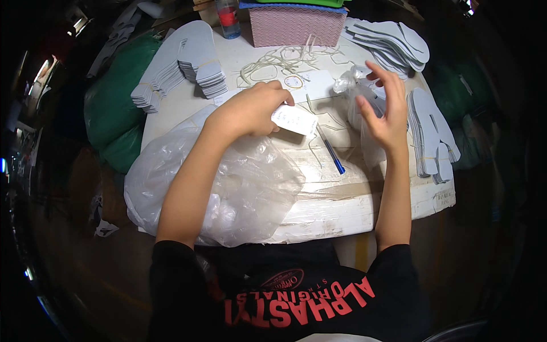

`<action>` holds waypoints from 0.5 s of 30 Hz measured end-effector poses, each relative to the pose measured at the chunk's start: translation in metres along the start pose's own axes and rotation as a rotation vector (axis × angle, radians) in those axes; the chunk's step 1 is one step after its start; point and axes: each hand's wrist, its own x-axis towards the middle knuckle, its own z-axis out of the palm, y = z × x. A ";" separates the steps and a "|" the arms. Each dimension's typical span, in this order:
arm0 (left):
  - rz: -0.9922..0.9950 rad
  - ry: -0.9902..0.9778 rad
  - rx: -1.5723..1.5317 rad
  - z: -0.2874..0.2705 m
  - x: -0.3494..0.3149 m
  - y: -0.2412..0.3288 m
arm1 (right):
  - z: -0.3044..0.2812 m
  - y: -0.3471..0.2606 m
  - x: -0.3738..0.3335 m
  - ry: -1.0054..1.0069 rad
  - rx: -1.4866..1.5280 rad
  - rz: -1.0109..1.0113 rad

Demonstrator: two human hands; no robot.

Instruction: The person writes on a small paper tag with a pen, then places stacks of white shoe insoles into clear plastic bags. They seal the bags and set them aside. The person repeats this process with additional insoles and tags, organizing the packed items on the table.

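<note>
My left hand [253, 111] is closed on a small white paper tag [294, 119] with handwriting on it, held above the middle of the table. Raised on the right, my right hand [387, 111] has its fingers apart and curved, with nothing visible between them. Just beside it stands a bunched clear plastic bag [354, 91], partly hidden behind that hand. A blue pen [332, 153] lies between my hands. Under my left forearm spreads a large clear plastic bag [245, 188]; what it holds is hard to make out.
Stacks of pale grey cut-out pieces stand at the left [196, 54], far right [393, 43] and right [430, 137] of the white table [319, 219]. At the back are a pink box [296, 27], a bottle [229, 20] and loose cords [273, 62]. Green sacks [117, 108] flank the table.
</note>
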 end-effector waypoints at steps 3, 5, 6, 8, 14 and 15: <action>0.115 0.119 -0.124 -0.007 -0.007 0.003 | 0.026 -0.034 -0.013 -0.211 0.011 -0.082; 0.243 0.182 -0.176 -0.007 -0.013 0.004 | 0.040 -0.048 -0.020 -0.302 -0.028 -0.073; 0.255 0.191 -0.207 -0.007 -0.016 0.002 | 0.044 -0.051 -0.021 -0.307 -0.050 -0.069; 0.284 0.209 -0.275 -0.007 -0.021 -0.003 | 0.049 -0.054 -0.022 -0.371 -0.143 -0.031; 0.252 0.248 -0.341 -0.010 -0.028 -0.017 | 0.052 -0.063 -0.025 -0.240 -0.114 -0.104; 0.238 0.236 -0.360 -0.009 -0.029 -0.019 | 0.055 -0.064 -0.026 -0.236 -0.117 -0.085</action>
